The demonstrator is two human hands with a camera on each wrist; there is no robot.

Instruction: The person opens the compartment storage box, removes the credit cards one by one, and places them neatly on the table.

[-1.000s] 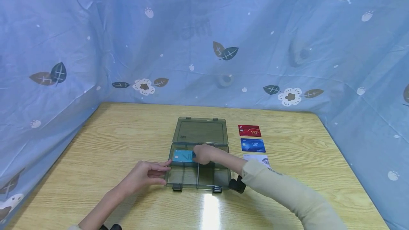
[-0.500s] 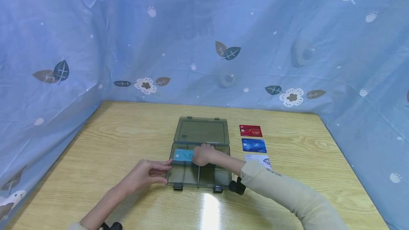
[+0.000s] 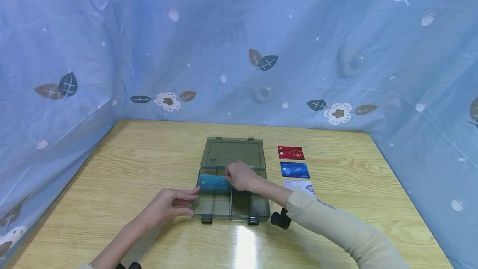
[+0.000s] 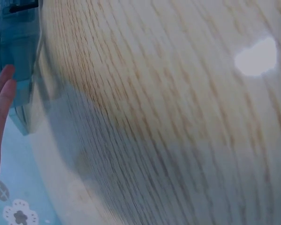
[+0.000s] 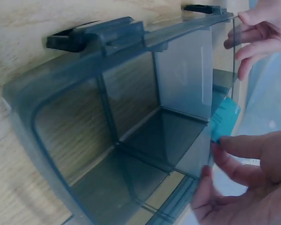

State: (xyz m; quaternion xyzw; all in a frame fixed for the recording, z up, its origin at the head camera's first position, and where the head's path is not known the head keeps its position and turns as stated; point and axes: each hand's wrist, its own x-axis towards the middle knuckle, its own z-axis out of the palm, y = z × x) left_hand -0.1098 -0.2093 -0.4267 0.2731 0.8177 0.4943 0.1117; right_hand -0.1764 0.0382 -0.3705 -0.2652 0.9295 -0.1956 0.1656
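A teal card [image 3: 210, 182] is pinched between the thumb and fingers of my right hand [image 3: 240, 176], over the back left compartments of a smoky see-through divided box [image 3: 233, 152]. In the right wrist view the card [image 5: 225, 117] stands tilted beside a divider wall, its lower part behind the clear plastic. My left hand [image 3: 168, 203] rests its extended fingertips against the box's left side. The box lies with its lid folded back, and its two latches [image 3: 207, 218] face the front. My right hand covers the card's right end in the head view.
Right of the box, a red card [image 3: 291, 152], a blue card [image 3: 295, 169] and a white card [image 3: 295, 185] lie in a column on the wooden table [image 3: 157, 148]. My right sleeve [image 3: 328, 223] partly covers the white card. Blue patterned cloth [image 3: 224, 32] surrounds the table.
The teal card has tilted and its face now looks darker and narrower. My right hand has turned slightly with it. The left hand has stayed at the box's left side.
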